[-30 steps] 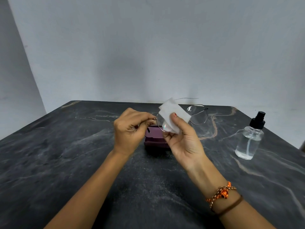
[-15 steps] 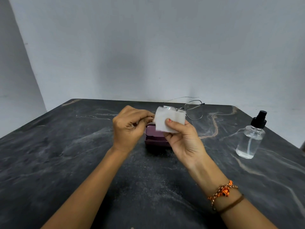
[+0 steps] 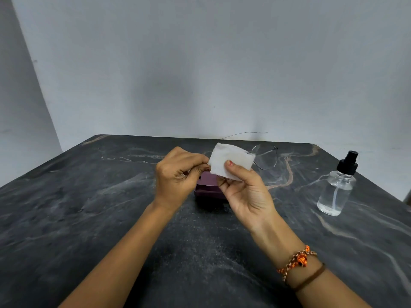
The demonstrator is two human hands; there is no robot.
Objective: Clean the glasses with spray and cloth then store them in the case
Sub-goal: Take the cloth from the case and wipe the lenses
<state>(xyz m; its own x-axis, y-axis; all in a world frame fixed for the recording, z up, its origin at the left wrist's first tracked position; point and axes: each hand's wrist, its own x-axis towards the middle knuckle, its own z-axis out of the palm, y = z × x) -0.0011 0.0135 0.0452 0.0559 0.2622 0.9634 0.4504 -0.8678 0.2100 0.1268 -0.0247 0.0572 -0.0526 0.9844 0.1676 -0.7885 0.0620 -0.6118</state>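
Mid-wipe stage. Right hand [image 3: 244, 192] pinches the white cloth [image 3: 230, 160] over one lens, thumb on the front. Left hand [image 3: 178, 174] is clenched on the frame end of the glasses [image 3: 265, 160], held up above the counter [image 3: 89, 218]; exact grip pt hidden behind the fingers. Other lens is bare, sticking out to the right of the cloth. Spray bottle [image 3: 337, 190] stands upright, well apart on the right, nobody touching it, so spraying is prob done. Purple case [image 3: 208, 188] sits on the counter under the hands; lid state hard to tell. Left: finish 1st lens, prob 2nd lens, fold arms, put in case.
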